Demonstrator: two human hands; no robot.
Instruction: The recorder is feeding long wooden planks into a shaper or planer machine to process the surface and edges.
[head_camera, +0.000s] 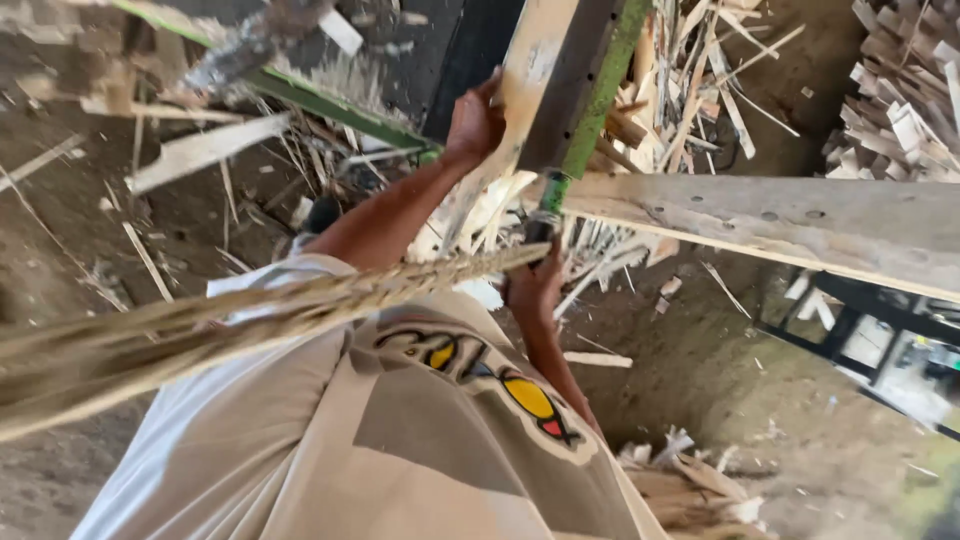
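The left hand is up high with its fingers wrapped around the edge of a long, pale wooden plank. The plank leans at a slant and runs from above the hand down past it. Just beside this grip stands a dark machine frame with a green bar. The right hand is lower, just under the bottom end of the green bar, closed around a dark round part there. A fuzzy rope crosses in front of both arms. Thin wood scraps lie in heaps beyond the hands, and a big flat board sticks out to the side of the lower grip.
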